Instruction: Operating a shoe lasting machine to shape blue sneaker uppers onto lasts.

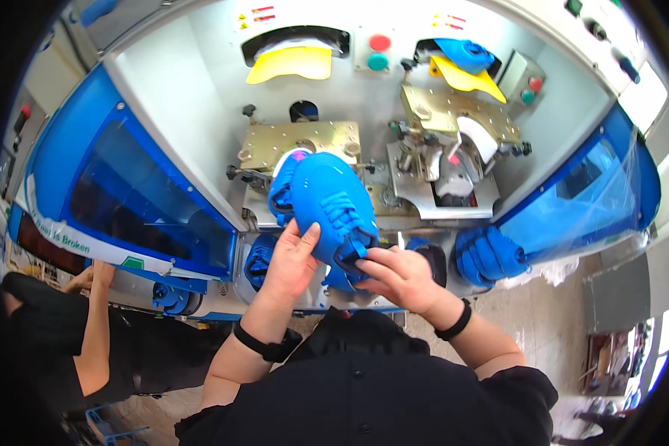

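We hold a blue shoe before the left gold plate, our left hand clamped on its side, right hand gripping its collar, blue uppers stacked right of that plate

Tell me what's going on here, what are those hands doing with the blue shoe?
A person is holding a blue shoe in front of a big machine, with its toe pointing toward the machine. The left hand grips the shoe's side, and the fingers of the right hand are at its ankle opening. More blue shoe pieces sit bunched together to the right. Off to the left, you can see another person's arm.
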`<state>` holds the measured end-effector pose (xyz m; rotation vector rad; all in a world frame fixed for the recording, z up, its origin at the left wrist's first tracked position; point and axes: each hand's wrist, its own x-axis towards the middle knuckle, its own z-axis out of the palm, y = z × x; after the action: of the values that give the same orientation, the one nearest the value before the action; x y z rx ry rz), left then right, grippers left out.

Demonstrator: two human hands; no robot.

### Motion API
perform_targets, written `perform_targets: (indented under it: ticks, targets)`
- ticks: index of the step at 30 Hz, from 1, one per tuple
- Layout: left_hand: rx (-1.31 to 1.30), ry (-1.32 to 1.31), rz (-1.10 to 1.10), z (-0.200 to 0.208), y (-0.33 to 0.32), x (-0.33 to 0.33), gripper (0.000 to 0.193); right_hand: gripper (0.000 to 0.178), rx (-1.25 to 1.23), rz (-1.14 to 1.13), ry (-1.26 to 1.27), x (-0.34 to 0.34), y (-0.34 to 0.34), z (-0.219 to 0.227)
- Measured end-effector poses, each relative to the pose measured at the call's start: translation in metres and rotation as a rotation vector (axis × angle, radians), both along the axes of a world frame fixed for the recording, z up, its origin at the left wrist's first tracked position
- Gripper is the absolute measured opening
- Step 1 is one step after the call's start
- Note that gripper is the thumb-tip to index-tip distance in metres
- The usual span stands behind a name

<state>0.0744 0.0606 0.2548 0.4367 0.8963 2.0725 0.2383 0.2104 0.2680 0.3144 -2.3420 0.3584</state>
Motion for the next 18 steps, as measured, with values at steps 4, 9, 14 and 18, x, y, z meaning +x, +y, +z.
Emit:
perform_targets:
  ticks: [4,9,14,18]
  targets:
    - [0.067,-0.057,0.099,0.016,-0.015,-0.002,0.038,0.042,-0.02,0.097,0.065,-0.046,0.004,0.002]
    - [-0.013,0.042,0.143,0.007,-0.067,-0.021,0.036,0.033,-0.005,0.013,0.172,-0.138,0.025,0.101]
    - [0.038,-0.012,0.157,-0.015,-0.095,-0.021,0.031,0.035,-0.021,-0.157,0.13,-0.25,0.076,0.157]
    - [0.021,-0.072,0.12,-0.023,-0.098,-0.03,0.034,0.042,0.037,-0.185,0.234,-0.294,0.1,0.153]
